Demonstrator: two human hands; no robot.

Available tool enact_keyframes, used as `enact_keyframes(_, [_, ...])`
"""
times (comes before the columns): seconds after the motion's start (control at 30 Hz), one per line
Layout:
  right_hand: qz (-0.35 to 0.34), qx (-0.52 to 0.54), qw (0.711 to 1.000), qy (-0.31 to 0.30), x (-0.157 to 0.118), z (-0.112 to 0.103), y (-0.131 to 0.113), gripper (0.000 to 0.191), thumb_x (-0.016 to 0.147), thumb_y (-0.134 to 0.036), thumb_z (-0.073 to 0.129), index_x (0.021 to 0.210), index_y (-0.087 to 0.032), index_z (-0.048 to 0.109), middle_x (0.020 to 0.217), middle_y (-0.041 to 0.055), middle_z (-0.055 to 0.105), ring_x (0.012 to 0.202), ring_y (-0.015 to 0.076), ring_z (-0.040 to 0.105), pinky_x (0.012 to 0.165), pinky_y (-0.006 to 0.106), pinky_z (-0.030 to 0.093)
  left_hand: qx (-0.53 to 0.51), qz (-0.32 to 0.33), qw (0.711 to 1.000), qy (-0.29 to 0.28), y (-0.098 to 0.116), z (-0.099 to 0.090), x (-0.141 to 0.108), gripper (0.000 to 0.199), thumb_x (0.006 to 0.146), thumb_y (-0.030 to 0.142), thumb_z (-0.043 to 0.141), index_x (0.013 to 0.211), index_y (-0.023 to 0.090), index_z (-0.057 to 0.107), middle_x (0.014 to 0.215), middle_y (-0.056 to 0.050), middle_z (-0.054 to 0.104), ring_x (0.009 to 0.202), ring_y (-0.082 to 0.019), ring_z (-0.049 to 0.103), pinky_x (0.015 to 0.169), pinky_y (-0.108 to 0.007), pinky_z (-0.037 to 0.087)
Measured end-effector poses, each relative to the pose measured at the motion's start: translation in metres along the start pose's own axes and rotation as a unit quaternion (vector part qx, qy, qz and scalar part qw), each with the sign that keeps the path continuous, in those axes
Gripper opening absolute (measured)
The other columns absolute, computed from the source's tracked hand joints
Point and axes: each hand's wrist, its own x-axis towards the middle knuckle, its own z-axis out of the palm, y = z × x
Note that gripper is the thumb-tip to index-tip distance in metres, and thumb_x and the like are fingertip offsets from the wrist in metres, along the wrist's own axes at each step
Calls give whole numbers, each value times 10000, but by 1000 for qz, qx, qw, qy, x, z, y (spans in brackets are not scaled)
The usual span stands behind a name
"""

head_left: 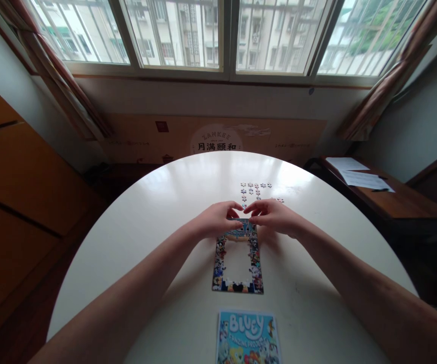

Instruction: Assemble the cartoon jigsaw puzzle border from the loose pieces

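A partly assembled jigsaw puzzle (256, 263) lies flat on the white table, its colourful border joined around a bare middle. My left hand (220, 218) is at its top left, with the thumb on the top strip and the bent fingers just beyond the far edge. From the other side, my right hand (273, 216) takes the top right edge in the same way, thumb near, fingers curled. The fingertips of both hands almost meet; any small piece between them is hidden. Loose puzzle pieces (256, 185) lie in rows beyond my hands.
Near the front, a blue "Bluey Fanzine Project" picture card (247, 336) lies on the round white table (127, 242). To the right, a brown side table (411, 202) holds papers (366, 179) and pens. A barred window and a printed board stand behind.
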Motion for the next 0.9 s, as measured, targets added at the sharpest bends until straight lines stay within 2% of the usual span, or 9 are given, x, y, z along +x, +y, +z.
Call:
enact_keyframes(0.27, [40,93,995,-7,-4,6,-3,256,826,-195,705,1080,-193,730,867,60,707,643,111,583,535,229,473,-71,12,997,-24,-7,-4,6,462,772,272,712,1209,137,649,949,-108,737,867,-234,677,774,-377,521])
enact_keyframes(0.4, [55,143,988,-21,-9,11,-6,311,841,-198,697,1152,-192,683,954,75,712,626,110,602,557,250,542,-87,8,996,-23,-7,-5,6,479,759,274,729,1208,128,649,917,-105,727,851,-230,667,755,-367,513])
enact_keyframes(0.5, [61,178,982,-24,-12,16,-8,406,836,-194,710,1233,-188,626,870,50,685,653,123,618,574,251,561,-105,-3,994,-22,-6,-5,5,521,759,256,725,1247,106,621,897,-102,716,836,-224,660,758,-366,508])
enact_keyframes(0.63, [60,183,981,-19,-13,22,-6,477,829,-204,726,1282,-189,578,768,13,654,588,108,576,511,233,510,-109,-7,994,-15,-6,-6,4,545,751,264,741,1258,104,619,832,-79,698,810,-218,649,757,-368,502])
enact_keyframes(0.9, [47,163,986,-2,-11,26,-6,560,808,-192,745,1331,-198,545,823,43,712,708,148,656,579,239,502,-181,5,983,-29,-15,-6,5,698,732,244,762,1373,101,528,776,-40,673,769,-194,648,749,-350,496])
